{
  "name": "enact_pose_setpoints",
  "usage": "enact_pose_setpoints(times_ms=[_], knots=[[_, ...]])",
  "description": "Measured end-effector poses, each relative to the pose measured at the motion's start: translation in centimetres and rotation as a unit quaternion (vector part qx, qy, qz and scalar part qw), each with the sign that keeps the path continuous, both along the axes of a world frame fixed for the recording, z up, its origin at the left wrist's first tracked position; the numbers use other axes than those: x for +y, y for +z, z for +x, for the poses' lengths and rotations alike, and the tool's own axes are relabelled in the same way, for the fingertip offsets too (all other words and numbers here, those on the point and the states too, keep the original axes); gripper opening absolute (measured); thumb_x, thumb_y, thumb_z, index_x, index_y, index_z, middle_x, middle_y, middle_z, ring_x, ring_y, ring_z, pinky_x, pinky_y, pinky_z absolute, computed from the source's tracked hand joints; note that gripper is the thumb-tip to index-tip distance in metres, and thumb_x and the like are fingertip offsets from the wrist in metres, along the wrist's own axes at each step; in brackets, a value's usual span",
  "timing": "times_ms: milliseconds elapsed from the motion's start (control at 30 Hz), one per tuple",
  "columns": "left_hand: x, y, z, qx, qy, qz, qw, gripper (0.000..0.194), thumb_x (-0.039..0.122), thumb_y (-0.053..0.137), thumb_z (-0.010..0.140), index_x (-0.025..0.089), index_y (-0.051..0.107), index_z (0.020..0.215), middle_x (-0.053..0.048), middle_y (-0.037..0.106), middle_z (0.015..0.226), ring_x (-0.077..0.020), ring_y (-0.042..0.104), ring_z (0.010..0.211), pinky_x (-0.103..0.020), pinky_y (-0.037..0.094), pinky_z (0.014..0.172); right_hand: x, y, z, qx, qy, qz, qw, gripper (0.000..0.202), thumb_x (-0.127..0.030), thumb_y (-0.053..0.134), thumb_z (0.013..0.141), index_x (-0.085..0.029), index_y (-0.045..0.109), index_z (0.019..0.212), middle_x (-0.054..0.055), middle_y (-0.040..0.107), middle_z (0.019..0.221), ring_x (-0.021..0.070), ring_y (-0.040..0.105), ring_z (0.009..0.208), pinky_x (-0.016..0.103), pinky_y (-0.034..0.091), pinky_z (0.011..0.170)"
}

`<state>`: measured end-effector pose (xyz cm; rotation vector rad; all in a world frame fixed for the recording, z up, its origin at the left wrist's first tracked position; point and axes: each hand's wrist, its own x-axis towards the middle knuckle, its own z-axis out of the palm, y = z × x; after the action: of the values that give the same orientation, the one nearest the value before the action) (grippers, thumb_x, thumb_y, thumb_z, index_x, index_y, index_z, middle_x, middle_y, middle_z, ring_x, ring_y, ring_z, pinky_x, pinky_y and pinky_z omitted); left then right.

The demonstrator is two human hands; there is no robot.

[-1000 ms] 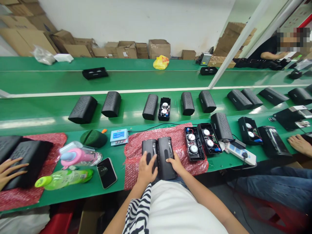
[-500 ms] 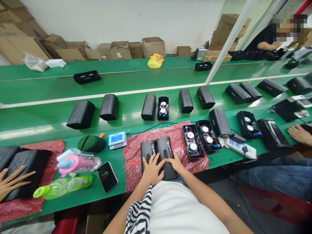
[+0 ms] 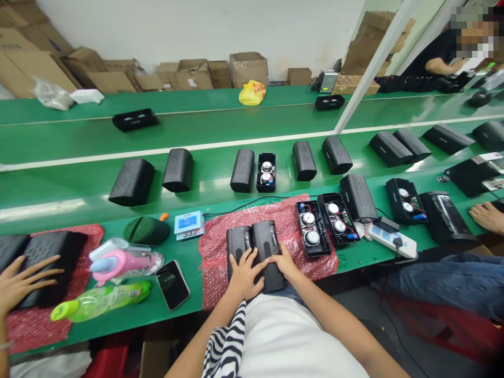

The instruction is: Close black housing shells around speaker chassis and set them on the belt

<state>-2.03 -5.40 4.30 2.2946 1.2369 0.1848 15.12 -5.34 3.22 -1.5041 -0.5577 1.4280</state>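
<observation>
"Red bubble wrap (image 3: 214, 262) covered the near edge of the green bench (image 3: 153, 315), didn't it?"

"It did, under both of them: the left case (image 3: 239, 236) and the right case (image 3: 264, 231), standing close side by side at the wearer's front."

"And where were the hands?"

"On top. The left hand (image 3: 244, 275) had its fingers fanned wide, reaching across the left case toward the right one. The right hand (image 3: 286, 263) was at the right case's outer edge, thumb over its face. I couldn't tell how firmly it gripped."

"What lay around them?"

"A phone (image 3: 173, 284) and a green bottle (image 3: 103, 302) to the left, a small blue meter (image 3: 189, 224) behind the phone. Two open housings, the nearer one (image 3: 314, 229) and its neighbour (image 3: 338, 219), sat to the right, round silvery parts showing."

"And farther off?"

"More dark cases, spaced out along a glossy green strip (image 3: 212, 176). Past that, a yellow bag (image 3: 252, 93) on the back ledge, cardboard boxes (image 3: 249, 71) against a white wall (image 3: 197, 26), and a person in a dark top (image 3: 435, 55) at far right."
</observation>
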Motion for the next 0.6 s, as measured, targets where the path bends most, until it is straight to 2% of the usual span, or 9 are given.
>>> enact_pose_setpoints(times_ms=[300, 600], knots=[[0.1, 0.4, 0.3, -0.008, 0.018, -0.014, 1.0, 0.052, 0.025, 0.062, 0.07, 0.04, 0.058, 0.12, -0.011, 0.04, 0.144, -0.0372, 0.029, 0.133, -0.072, -0.013, 0.097, 0.1, -0.3, 0.2, 0.024, -0.014, 0.012, 1.0, 0.061, -0.018, 0.061, 0.051, -0.022, 0.057, 0.111, 0.002, 0.067, 0.101, 0.0212, 0.061, 0.088, 0.032, 0.049, 0.079], [0.2, 1.3, 0.6, 0.059, 0.0, 0.025, 0.998, 0.05, 0.026, 0.059, 0.071, 0.038, 0.058, 0.12, -0.011, 0.041, 0.143, -0.0331, 0.032, 0.132, -0.072, 0.0, 0.099, 0.0, -0.4, -0.1, 0.033, -0.046, 0.007, 0.998, 0.063, -0.018, 0.061, 0.05, -0.023, 0.057, 0.113, 0.002, 0.065, 0.109, 0.0223, 0.058, 0.1, 0.033, 0.047, 0.087]])
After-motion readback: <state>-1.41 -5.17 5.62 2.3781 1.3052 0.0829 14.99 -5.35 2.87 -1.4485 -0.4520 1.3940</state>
